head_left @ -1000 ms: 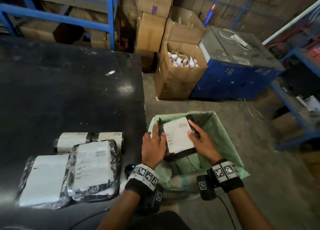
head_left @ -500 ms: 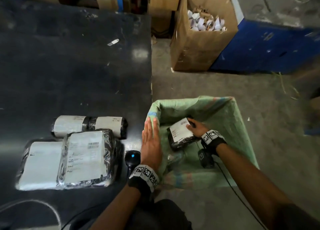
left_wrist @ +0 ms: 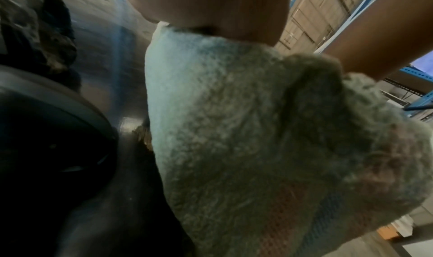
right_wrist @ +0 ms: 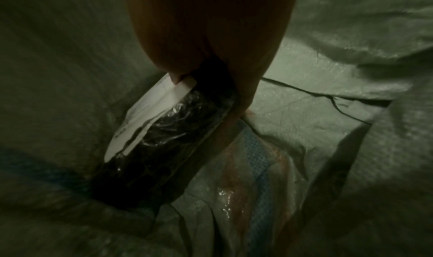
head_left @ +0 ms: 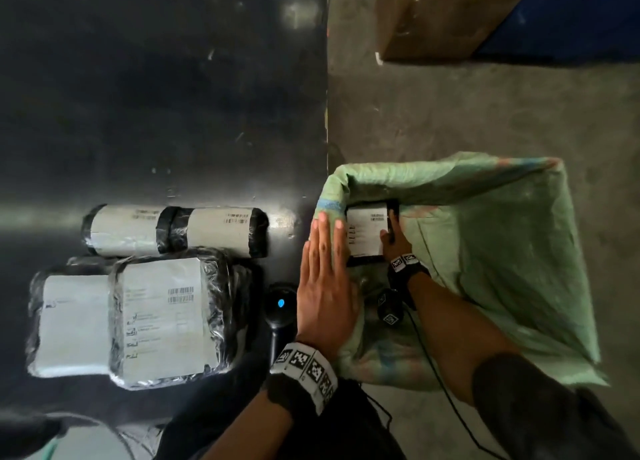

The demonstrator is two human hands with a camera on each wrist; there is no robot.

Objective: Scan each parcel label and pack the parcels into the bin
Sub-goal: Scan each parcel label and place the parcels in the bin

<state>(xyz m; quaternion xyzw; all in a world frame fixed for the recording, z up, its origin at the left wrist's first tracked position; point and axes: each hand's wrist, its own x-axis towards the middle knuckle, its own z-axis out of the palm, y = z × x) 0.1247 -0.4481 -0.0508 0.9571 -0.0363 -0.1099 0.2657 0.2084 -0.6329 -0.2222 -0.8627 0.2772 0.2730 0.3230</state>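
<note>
My left hand (head_left: 323, 286) flat, fingers straight, resting on bin (head_left: 502, 251) near rim. My right hand (head_left: 394, 243) inside bin, gripping parcel (head_left: 367, 232) by right edge, label up. Right wrist view alone shows parcel (right_wrist: 164, 140) thickness: black glossy wrap, thumb on label, woven green liner beneath. Scanner (head_left: 281, 303) beside left hand. Four wrapped parcels (head_left: 166, 315) on black table (head_left: 156, 95). Concrete floor (head_left: 485, 113) beyond.

Head view looks straight down; both wrist views closely share the green bag (head_left: 502, 251).
</note>
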